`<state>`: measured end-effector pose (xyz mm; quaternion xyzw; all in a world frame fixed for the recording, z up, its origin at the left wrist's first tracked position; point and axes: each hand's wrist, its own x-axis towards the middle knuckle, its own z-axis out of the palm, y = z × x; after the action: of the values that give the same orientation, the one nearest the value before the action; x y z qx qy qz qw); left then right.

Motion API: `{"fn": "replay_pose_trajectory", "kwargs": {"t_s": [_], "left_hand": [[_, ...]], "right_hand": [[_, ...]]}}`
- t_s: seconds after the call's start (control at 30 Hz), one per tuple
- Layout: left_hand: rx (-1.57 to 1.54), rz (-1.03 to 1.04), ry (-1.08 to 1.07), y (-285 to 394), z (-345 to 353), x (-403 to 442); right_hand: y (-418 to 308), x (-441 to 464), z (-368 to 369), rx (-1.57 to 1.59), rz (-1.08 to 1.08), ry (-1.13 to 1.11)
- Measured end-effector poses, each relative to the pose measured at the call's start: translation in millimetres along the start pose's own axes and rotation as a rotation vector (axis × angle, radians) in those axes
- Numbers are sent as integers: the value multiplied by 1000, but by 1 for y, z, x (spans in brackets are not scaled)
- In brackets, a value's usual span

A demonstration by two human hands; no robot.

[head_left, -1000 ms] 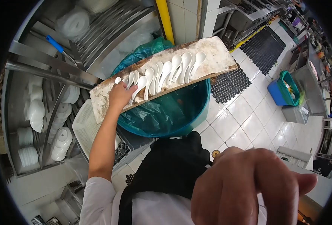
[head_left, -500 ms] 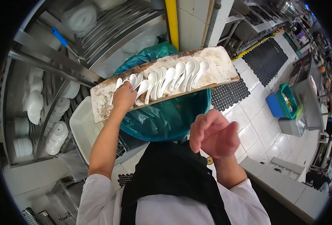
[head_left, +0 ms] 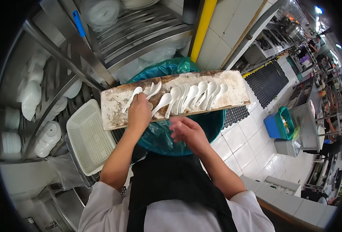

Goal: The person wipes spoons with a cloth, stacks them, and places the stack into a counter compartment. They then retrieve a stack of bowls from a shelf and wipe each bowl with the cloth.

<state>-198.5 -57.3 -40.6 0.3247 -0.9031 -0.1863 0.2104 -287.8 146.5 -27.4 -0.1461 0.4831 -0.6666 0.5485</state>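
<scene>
White spoons [head_left: 193,92] lie on 1 worn bd [head_left: 234,85]: approx 9 overlapping in a row at 2 o'clock from the L hand [head_left: 140,112], 2 or 3 bunched at 1 o'clock, 1 more at 11; exact no. unclear. L fingers mostly hidden by the hand itself, can't tell if gripping. R hand [head_left: 187,134], 4 o'clock from L, a bit blurry, fingers half-curled, loosely open, blocking pt of 1 bagged drum [head_left: 217,125] below; bd covers its middle. Around, by view: 1 basket [head_left: 90,137] 8–9 o'clock, yellow pole [head_left: 204,29] 1, blue bin [head_left: 270,127] w/ green liner 3.
</scene>
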Motion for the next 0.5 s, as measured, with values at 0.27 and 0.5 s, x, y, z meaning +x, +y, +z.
{"fn": "replay_pose_trajectory", "kwargs": {"t_s": [0.27,0.5], "left_hand": [[-185,383,99,6,-25,-61],[-546,97,-31,2,-39,-77]], "right_hand": [[-15,62,58,-90,-119,286],[11,71,55,-332,-253,234]]}}
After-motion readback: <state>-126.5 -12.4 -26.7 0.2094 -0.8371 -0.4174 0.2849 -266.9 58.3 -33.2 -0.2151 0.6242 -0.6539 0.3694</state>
